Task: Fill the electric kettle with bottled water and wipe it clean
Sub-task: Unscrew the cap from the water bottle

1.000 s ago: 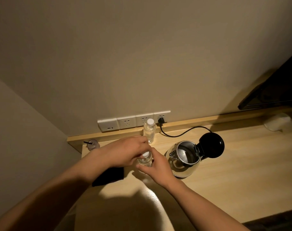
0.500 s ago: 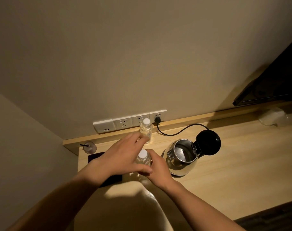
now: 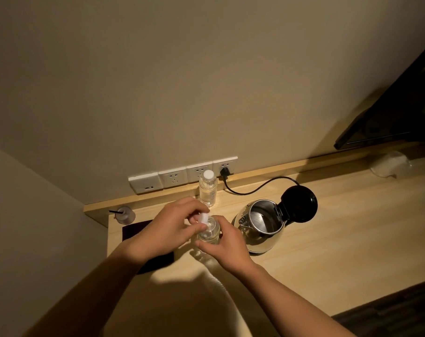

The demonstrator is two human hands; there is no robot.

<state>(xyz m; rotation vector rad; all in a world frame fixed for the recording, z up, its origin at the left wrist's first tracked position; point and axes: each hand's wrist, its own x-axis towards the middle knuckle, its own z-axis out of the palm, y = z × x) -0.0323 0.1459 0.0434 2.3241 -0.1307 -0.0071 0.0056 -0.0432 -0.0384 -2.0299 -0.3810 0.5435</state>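
Pale wooden desk [image 3: 328, 239]: near its back-left corner a clear plastic bottle [image 3: 208, 233], right hand [image 3: 227, 249] curled round its body, left hand [image 3: 167, 229] pinching the white cap [image 3: 203, 218]; just right, a shiny steel kettle [image 3: 260, 229], round black lid [image 3: 300, 205] up

Two bottles [image 3: 208, 190] (one held), one kettle [image 3: 267, 242], four sockets [image 3: 172, 177].

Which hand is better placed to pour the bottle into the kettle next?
Probably right. The right hand grips the bottle beside the open kettle; the left hand is pinching the cap.
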